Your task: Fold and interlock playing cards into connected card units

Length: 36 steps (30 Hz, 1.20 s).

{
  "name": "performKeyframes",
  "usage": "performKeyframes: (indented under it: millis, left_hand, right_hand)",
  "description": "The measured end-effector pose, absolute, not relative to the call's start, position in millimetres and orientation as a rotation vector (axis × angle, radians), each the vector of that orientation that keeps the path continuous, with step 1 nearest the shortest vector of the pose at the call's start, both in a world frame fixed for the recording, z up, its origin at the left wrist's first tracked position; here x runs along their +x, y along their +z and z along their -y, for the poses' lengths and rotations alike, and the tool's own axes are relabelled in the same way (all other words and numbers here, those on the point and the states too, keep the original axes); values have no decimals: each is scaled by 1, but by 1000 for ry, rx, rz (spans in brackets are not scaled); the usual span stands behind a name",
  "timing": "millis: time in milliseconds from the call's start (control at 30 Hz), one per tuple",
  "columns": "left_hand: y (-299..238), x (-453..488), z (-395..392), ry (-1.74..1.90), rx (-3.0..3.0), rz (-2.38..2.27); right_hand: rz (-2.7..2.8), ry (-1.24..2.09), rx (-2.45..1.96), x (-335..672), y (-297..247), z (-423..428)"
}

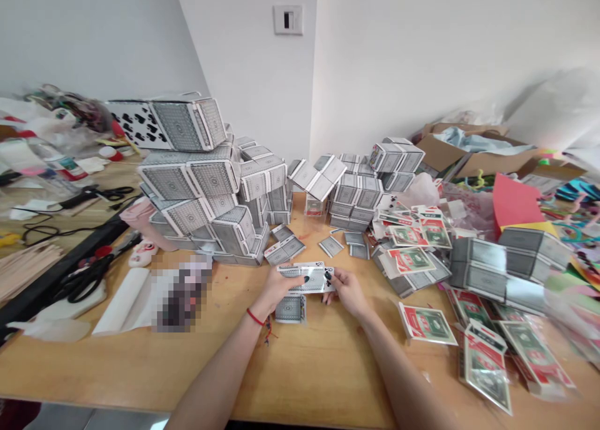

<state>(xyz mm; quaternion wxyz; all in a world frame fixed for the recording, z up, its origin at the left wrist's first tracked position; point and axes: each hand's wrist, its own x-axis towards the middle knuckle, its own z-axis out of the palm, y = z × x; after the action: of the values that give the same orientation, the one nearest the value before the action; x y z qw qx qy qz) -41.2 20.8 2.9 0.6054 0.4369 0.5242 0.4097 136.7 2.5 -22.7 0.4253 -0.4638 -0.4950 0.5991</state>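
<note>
Several grey-backed playing cards [312,281] are held level between my two hands at the middle of the table. My left hand [278,289], with a red string on its wrist, closes on their left end, thumb on top. At their right end my right hand [348,294] pinches a card whose corner shows a 9. Just below my left hand lies a small stack of playing cards [289,309], back up. Beyond the hands, a joined block of cards [285,250] and a single loose card [331,247] rest on the wood.
Stacked blocks of folded cards [190,174] rise at the left, with more card blocks [356,192] at the back right. Red-and-green card boxes [427,324] lie at the right. Black scissors [84,280] and a white paper roll [122,302] are at the left. A cardboard box [473,158] stands behind.
</note>
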Motion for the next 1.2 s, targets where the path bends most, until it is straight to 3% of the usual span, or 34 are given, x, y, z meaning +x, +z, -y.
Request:
performKeyframes:
  millis: [333, 667, 1200]
  left_hand:
    - [3, -39, -22, 1200, 1150, -1413]
    - [14, -35, -15, 1077, 1024, -1311]
    - [-1, -42, -16, 1066, 1126, -1239]
  right_hand:
    - [1380, 1270, -1261, 136, -15, -1]
    - [1240, 1494, -1148, 139, -17, -6]
    - [1194, 1514, -1137, 138, -25, -3]
